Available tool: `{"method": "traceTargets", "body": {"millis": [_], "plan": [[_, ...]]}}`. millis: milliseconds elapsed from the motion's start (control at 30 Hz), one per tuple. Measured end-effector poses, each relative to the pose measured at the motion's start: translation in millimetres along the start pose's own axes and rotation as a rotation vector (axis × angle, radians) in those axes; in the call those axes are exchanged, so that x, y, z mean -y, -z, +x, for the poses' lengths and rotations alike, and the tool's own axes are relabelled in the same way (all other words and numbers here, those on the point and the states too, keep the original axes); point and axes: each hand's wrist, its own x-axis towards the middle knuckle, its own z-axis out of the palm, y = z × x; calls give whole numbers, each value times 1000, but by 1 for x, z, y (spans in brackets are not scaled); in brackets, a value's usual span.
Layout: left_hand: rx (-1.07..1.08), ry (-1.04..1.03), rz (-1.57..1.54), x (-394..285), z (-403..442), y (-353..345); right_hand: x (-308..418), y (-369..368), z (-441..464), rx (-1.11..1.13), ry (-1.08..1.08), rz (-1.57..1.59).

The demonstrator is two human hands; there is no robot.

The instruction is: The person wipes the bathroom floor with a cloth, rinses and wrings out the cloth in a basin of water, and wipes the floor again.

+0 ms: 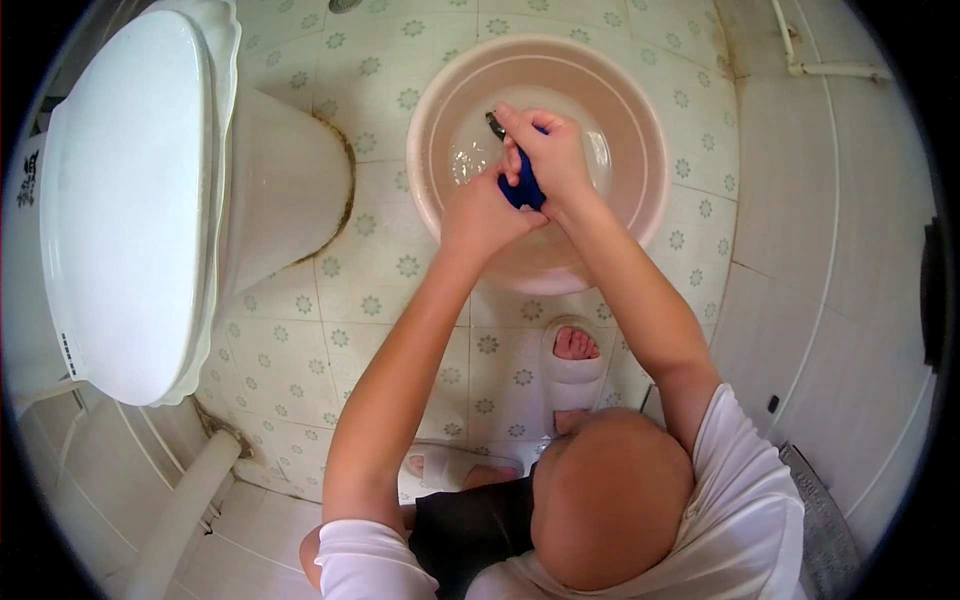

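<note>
Upper centre: my left fingers (532, 219) and right fingers (513, 118) clamp a dark-blue, fabric-looking item (522, 187) over the round pink plastic basin (648, 165); loose grip could drop it, splashing water (472, 158).

No lettering, brand or number is reading clearly anywhere in the head view. A dark, character-like marking (28, 178) is standing on the white surface (22, 240) between nine and ten o'clock, but it is appearing too small and distorted to make out. Just below nine o'clock, a short row of dark marks (68, 353) is showing beside the toilet lid (130, 200), equally unreadable.
</note>
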Motion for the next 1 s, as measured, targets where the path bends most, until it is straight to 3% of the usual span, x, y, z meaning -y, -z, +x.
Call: {"method": "traceTargets", "body": {"millis": [100,133,200,333,467,567,633,733,767,867,1000], "plan": [[39,41,-309,6,-10,-5,5,-3,-10,146,2,-169],[45,51,-444,7,-14,-7,8,2,-9,299,14,-192],[282,207,-633,1,-26,5,16,19,-3,610,36,-234],[950,417,-1364,-6,-48,20,9,28,15,1071,-40,273],[1263,67,-1918,-5,-60,-18,4,-5,-11,1162,-212,723],[1317,23,-2068,-7,-67,-38,2,-12,-23,1220,-305,858],[1514,49,-2135,-11,-67,-41,-7,-2,-21,1262,-262,848],[1549,7,-2153,-11,-70,-46,1,-4,-21,1337,-269,838],[1475,-13,-2151,-9,-72,-44,9,-7,-23,1343,-300,826],[1115,129,-1959,-5,-65,-28,28,6,-27,960,-298,591],[693,425,-1320,-17,-54,-3,45,9,-29,625,-209,190]]}}
